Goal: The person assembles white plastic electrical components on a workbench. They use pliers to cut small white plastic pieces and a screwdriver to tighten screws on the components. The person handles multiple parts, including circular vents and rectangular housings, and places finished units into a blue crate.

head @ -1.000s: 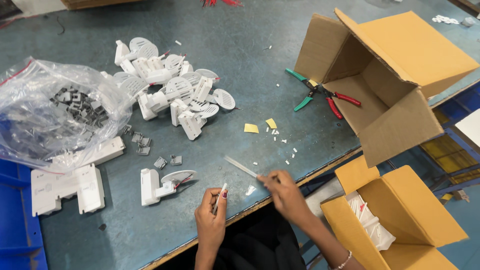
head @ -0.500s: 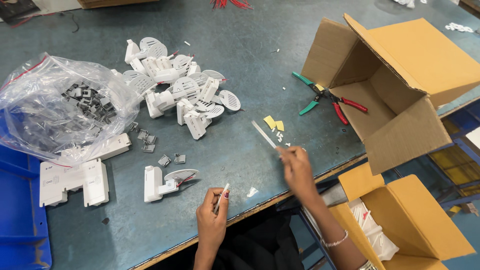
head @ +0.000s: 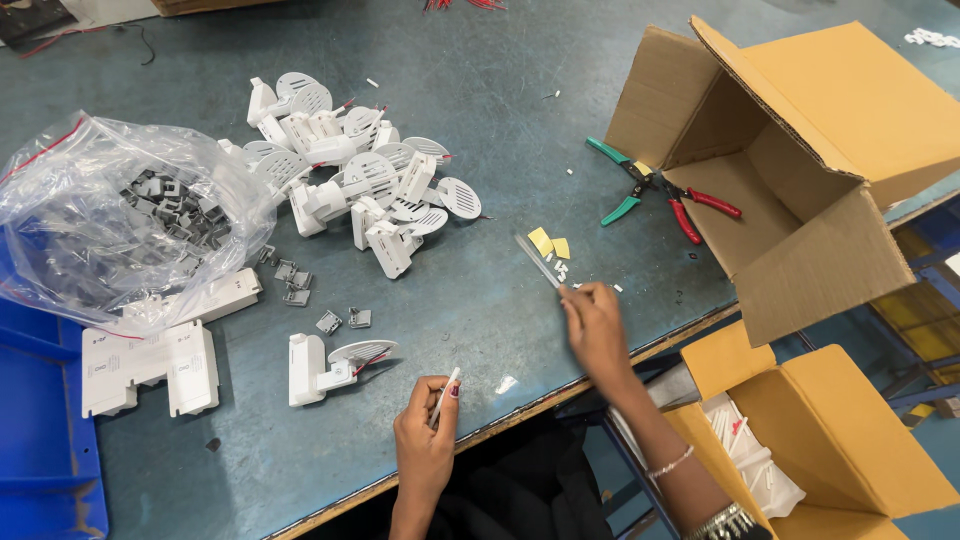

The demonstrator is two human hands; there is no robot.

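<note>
My left hand (head: 425, 438) rests at the near table edge and pinches a thin white stick (head: 446, 391) between its fingers. Just left of it lies a single white plastic part (head: 330, 364) with a round grille and a red wire. My right hand (head: 593, 325) is further right and holds a thin metal strip (head: 538, 261) that points up and left toward two small yellow pieces (head: 549, 244). Beyond, a pile of the same white grille parts (head: 355, 185) is spread over the blue-grey table (head: 480, 110).
A clear plastic bag (head: 120, 225) of small grey clips lies at left, with loose clips (head: 300, 285) and white flat blocks (head: 150, 365) nearby. Green and red pliers (head: 660, 190) lie by an open cardboard box (head: 800, 170). Another open box (head: 800, 450) stands below the table edge, a blue bin (head: 40, 450) at left.
My right hand has moved the metal strip right and away from me, toward the yellow pieces. My left hand has stayed near the table edge with the white stick.
</note>
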